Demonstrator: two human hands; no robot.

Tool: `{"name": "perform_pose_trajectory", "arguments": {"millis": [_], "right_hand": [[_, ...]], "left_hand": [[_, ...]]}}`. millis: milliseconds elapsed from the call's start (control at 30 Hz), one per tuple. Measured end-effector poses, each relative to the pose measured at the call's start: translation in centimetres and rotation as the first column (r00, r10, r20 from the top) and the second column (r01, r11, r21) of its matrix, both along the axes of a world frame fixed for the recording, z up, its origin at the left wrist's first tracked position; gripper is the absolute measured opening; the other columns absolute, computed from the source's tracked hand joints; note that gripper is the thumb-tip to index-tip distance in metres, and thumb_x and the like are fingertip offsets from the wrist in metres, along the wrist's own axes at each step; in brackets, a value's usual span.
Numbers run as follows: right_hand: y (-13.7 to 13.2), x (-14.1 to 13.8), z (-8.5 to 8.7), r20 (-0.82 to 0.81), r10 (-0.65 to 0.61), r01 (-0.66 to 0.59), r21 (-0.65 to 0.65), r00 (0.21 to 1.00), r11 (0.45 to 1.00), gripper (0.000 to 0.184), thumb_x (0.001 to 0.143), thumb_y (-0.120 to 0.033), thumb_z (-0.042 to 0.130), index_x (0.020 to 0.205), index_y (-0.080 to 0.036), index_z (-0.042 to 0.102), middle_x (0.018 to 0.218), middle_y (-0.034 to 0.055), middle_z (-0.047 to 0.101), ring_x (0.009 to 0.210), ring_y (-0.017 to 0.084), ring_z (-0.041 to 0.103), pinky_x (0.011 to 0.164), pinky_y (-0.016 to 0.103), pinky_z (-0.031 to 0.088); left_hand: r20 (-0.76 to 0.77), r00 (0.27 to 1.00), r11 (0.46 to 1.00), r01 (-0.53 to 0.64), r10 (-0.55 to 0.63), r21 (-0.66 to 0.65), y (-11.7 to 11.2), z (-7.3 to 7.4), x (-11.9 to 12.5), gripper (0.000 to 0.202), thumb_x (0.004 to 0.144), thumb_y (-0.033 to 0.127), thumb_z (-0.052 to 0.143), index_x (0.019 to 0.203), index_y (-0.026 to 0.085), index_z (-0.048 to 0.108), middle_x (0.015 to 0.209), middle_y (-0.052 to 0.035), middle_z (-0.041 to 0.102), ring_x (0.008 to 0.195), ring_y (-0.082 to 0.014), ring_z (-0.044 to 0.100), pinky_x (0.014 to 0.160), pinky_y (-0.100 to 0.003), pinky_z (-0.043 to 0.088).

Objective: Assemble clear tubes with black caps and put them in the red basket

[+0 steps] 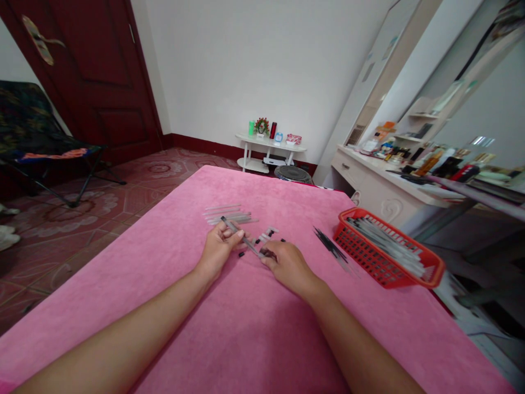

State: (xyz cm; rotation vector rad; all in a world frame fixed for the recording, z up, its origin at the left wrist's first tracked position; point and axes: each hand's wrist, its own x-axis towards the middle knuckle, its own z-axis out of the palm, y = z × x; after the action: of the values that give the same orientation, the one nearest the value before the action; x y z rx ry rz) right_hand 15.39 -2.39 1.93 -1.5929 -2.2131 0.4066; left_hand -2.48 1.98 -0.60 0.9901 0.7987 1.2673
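Note:
A slim translucent pen [243,237] with a dark end slants between my two hands above the pink cloth. My left hand [220,244] is closed on its barrel near the dark end. At the pen's lower right end, the fingers of my right hand [286,261] pinch its tip; any small part inside them is hidden. Several clear pen barrels [229,214] lie in a loose pile beyond my left hand. Small black and clear caps or plugs [266,235] are scattered between the hands. Thin dark refills [330,245] lie to the right of my right hand.
A red plastic basket [389,254] full of clear pen parts stands at the table's right edge. The table wears a pink cloth [172,273]. Right of it is a dresser [381,180] crowded with bottles; a white stand [266,143] is by the far wall.

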Motion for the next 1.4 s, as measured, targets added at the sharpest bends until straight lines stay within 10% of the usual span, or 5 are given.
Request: {"name": "perform_pose_trajectory", "arguments": {"millis": [1400], "right_hand": [[-0.21,-0.20,0.21,0.038,0.005,-0.005,-0.014,0.999,1.000,0.012,0.082,-0.018,0.059,0.090,-0.021,0.067,0.091,0.0031,0.069,0.081,0.015,0.060,0.068,0.023,0.035]], "left_hand": [[-0.058,0.998,0.999,0.035,-0.036,-0.008,-0.07,0.38,-0.05,0.036,0.070,0.035,0.074,0.090,0.016,0.052,0.076,-0.0028,0.069,0.072,-0.0179,0.070,0.059,-0.024,0.055]]}}
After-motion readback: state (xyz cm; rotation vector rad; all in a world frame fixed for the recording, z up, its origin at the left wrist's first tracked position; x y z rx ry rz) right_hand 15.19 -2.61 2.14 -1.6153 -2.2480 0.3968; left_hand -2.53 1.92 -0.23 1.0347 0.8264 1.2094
